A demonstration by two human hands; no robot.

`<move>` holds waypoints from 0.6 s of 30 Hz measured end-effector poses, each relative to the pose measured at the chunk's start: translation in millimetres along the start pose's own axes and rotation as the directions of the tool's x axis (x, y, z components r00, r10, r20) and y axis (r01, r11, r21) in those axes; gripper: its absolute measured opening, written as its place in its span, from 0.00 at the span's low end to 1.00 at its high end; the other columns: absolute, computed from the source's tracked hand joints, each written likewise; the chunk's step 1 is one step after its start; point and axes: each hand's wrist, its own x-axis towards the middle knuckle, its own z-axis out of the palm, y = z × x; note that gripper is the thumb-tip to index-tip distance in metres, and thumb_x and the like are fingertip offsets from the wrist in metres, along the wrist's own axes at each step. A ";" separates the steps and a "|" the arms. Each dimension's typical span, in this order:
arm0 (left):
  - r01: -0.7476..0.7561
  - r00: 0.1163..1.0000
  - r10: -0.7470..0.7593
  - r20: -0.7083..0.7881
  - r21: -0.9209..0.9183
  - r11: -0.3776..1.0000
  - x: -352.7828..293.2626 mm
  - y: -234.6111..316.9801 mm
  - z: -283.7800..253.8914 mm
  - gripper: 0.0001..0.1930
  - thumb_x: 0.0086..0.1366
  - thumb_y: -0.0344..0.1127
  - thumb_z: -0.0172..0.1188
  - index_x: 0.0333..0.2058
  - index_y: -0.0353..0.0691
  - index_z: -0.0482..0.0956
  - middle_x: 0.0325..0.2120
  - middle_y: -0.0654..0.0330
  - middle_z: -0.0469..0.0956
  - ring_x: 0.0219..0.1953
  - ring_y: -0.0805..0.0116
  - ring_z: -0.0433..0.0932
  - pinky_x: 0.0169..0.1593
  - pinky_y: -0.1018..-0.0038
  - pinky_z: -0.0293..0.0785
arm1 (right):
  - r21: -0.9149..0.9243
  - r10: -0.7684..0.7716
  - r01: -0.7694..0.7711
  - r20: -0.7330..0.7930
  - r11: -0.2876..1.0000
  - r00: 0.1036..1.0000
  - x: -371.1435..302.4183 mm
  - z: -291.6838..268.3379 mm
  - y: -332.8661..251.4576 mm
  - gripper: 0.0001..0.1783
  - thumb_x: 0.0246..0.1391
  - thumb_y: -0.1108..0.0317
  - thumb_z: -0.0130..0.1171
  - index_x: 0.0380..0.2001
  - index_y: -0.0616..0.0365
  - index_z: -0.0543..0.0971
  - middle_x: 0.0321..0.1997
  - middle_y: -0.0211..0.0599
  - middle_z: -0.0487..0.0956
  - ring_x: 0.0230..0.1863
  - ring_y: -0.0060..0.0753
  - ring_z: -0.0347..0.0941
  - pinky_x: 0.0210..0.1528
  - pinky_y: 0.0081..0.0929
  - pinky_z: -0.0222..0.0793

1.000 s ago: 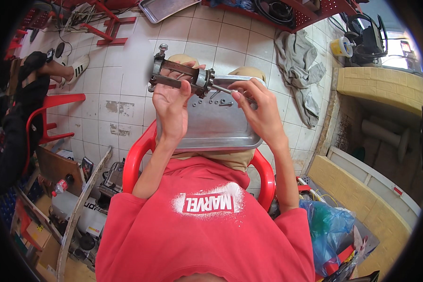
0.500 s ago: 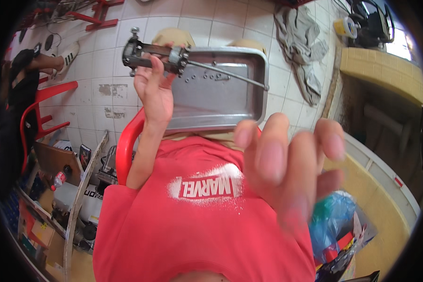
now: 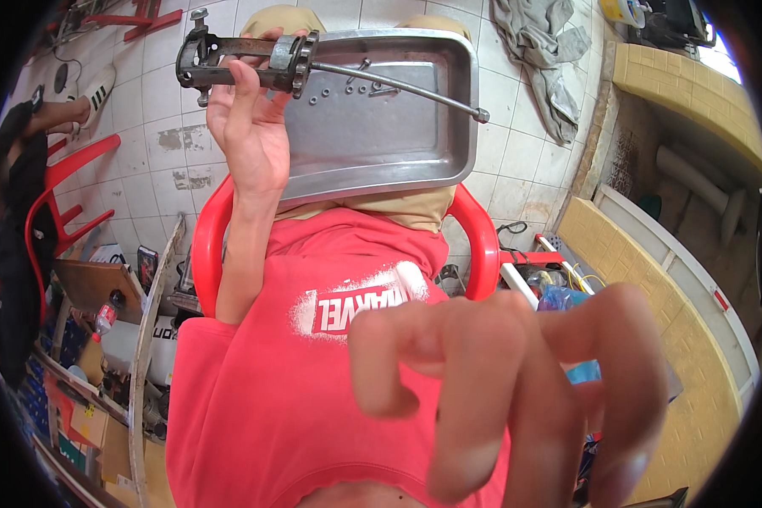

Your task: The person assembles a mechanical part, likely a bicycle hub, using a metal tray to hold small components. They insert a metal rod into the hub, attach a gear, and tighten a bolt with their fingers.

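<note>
My left hand [image 3: 250, 140] is closed round a dark metal cage-like part [image 3: 299, 69], raised over the left end of a metal tray [image 3: 381, 175]. Side bars, a toothed ring and several bolts make up this part. From its ring a long thin rod [image 3: 394, 82] juts out to the right across the tray, with a nut-like end. My right hand [image 3: 516, 364] hovers large and close to the camera, in front of my red shirt. Its fingers are bent but apart, and nothing shows in them. Several small nuts and bolts [image 3: 362, 89] lie in the tray.
The tray rests on my lap, with red chair arms [image 3: 474, 241] on both sides. Left are another red chair [image 3: 68, 173] and a person's shoe [image 3: 100, 95]. A grey cloth [image 3: 546, 63] lies on the tiled floor. Bags and clutter sit at the right, beside a yellow ledge [image 3: 686, 93].
The metal part and my left hand have shifted up and left in the picture, and the tray sits higher. My right hand has come closer and lower, its fingers more bent.
</note>
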 end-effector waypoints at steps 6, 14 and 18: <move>-0.001 0.999 0.001 0.034 0.013 1.000 -1.6 -2.1 1.7 0.31 0.75 0.53 0.52 0.63 0.31 0.63 0.58 0.53 0.74 0.61 0.62 0.74 0.61 0.66 0.73 | 0.041 0.010 -0.008 -0.054 0.999 0.998 -9.8 0.9 0.3 0.11 0.71 0.66 0.48 0.53 0.54 0.67 0.39 0.38 0.78 0.43 0.37 0.76 0.49 0.40 0.68; 0.010 0.999 -0.012 -0.050 -0.024 1.000 -4.1 -8.1 -6.0 0.30 0.76 0.53 0.51 0.63 0.32 0.64 0.59 0.53 0.74 0.61 0.64 0.74 0.63 0.64 0.71 | 0.074 0.064 -0.055 -0.125 0.996 0.990 -23.9 10.5 3.9 0.11 0.70 0.66 0.48 0.53 0.52 0.67 0.38 0.35 0.78 0.42 0.35 0.76 0.46 0.40 0.68; 0.004 0.999 -0.005 -0.046 -0.012 1.000 -1.1 -11.3 -7.9 0.30 0.76 0.52 0.51 0.63 0.32 0.64 0.59 0.51 0.74 0.61 0.63 0.75 0.62 0.64 0.73 | 0.091 0.065 -0.052 -0.144 0.994 0.987 -27.8 13.2 5.7 0.11 0.70 0.65 0.48 0.53 0.52 0.67 0.37 0.34 0.78 0.41 0.34 0.76 0.45 0.40 0.67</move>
